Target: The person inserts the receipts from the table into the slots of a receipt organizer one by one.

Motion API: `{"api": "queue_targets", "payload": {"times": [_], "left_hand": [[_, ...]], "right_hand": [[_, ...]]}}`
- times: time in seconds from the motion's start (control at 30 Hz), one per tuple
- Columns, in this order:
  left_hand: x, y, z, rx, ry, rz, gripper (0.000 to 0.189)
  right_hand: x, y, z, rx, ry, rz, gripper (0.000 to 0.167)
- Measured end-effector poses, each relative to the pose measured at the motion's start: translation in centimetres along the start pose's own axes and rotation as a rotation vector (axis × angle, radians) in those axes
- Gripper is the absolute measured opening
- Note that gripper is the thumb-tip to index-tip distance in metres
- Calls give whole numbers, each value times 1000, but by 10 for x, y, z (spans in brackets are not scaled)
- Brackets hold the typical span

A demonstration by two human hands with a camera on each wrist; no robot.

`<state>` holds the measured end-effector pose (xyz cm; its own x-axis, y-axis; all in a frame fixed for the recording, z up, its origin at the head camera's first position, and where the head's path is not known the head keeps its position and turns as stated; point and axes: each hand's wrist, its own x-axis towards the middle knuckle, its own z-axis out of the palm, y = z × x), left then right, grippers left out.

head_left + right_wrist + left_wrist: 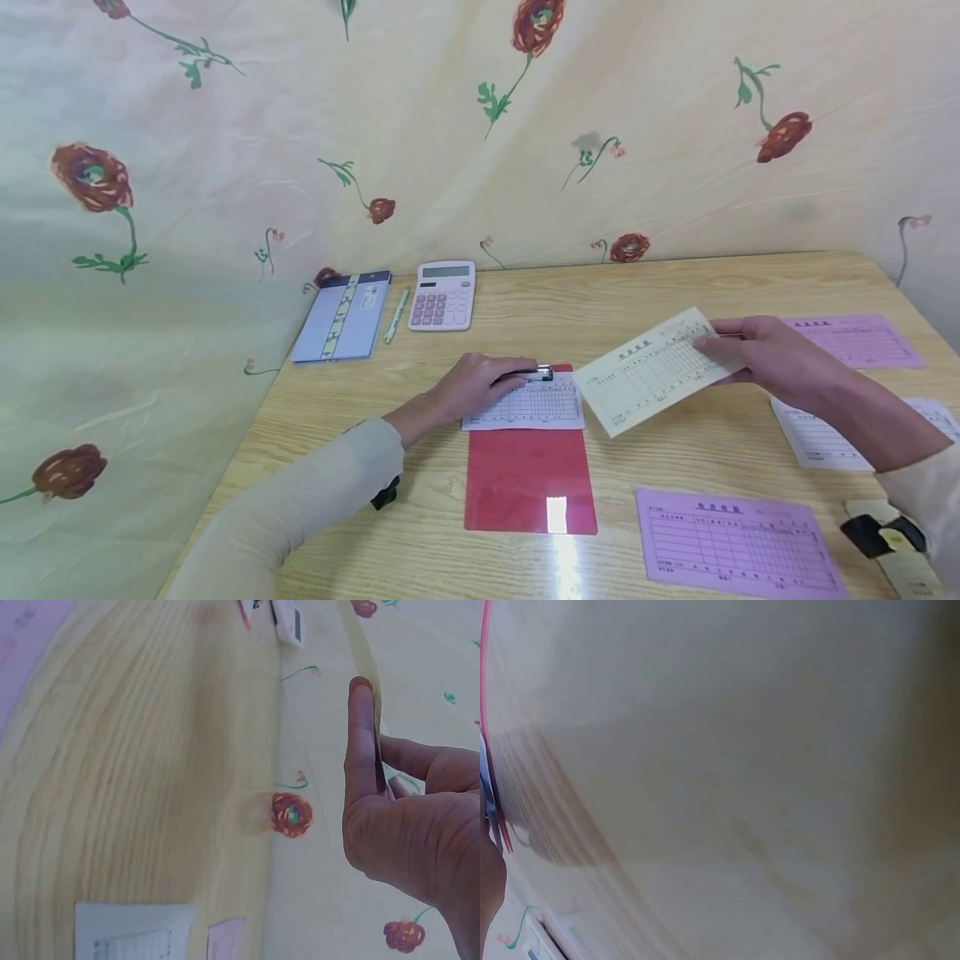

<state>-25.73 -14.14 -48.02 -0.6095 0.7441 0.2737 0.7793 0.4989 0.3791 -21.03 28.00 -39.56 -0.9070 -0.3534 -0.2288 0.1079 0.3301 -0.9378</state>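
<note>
On the table lies a red clipboard (528, 483) with a white printed form (543, 408) across its upper half. My left hand (480, 385) grips the clipboard at its metal clip (545, 372), fingers over the top and thumb lower down. Only a sliver of that hand (489, 877) shows in the left wrist view. My right hand (768, 354) pinches a pale yellow printed form (645, 375) by its right end, thumb on the face and fingers behind. It is held tilted above the table, right of the clipboard. The right wrist view shows this form edge-on (364, 645).
Pink-purple forms lie at the right front (738, 542) and right back (862, 342), with white forms (817, 437) between. A calculator (442, 296), a pen (396, 317) and a blue folder (348, 321) sit at the back left. Flowered cloth (450, 125) hangs behind.
</note>
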Motion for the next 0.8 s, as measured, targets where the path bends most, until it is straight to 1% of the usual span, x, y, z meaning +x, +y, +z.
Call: {"api": "queue_targets", "payload": {"times": [0.1, 0.2, 0.3, 0.43, 0.53, 0.63, 0.8], "left_hand": [[0, 0, 0, -1, -3, -6, 37], [1, 0, 0, 1, -8, -9, 37], [1, 0, 0, 10, -11, -6, 38], [2, -3, 0, 45, -16, 3, 38], [3, -4, 0, 62, -20, 11, 37], [5, -5, -2, 55, -29, 17, 36], [6, -4, -6, 32, -64, -12, 36]], "right_hand": [[5, -6, 7, 40, -8, 3, 60], [12, -7, 19, 81, -28, 18, 60], [20, -5, 36, 122, -58, 34, 59], [31, -1, 61, 168, -92, 56, 56], [37, 0, 78, 173, -108, 81, 57], [42, -1, 93, 158, -113, 113, 58], [50, -2, 109, 137, -112, 158, 62]]}}
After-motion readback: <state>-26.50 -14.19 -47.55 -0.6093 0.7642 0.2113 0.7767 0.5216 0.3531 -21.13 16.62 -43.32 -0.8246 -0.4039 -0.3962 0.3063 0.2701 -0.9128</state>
